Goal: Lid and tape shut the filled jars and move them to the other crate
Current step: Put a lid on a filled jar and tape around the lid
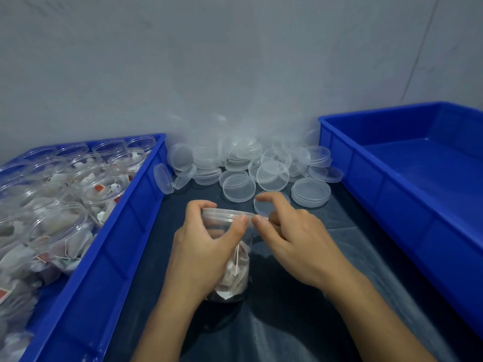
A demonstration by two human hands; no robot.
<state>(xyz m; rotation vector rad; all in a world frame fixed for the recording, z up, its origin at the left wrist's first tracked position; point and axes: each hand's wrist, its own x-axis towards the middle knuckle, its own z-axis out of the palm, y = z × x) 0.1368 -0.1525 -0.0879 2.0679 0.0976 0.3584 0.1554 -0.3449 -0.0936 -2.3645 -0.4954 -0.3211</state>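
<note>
1. No brand, label or writing can be read anywhere; the red-and-white tags among the tea bags are too blurred to make out.
2. The jar [232, 259], clear plastic and filled with tea bags, stands at the centre on the dark table cover [300, 304], with a clear lid [227, 214] on its mouth.
3. The left hand [206, 246] is wrapped round the jar's upper part, thumb on the lid's rim.
4. The right hand [295, 236], from 3 o'clock, touches the lid's edge with thumb and curled fingers; whether it truly grips I cannot tell. Both hands hide much of the jar.
5. At 12 o'clock a heap of loose lids [261, 168] lies against the grey wall.
6. At 9 o'clock the left crate [125, 231], blue, holds open filled jars [78, 194].
7. At 2 o'clock stands the right crate [392, 178], blue, its floor bare where visible.
</note>
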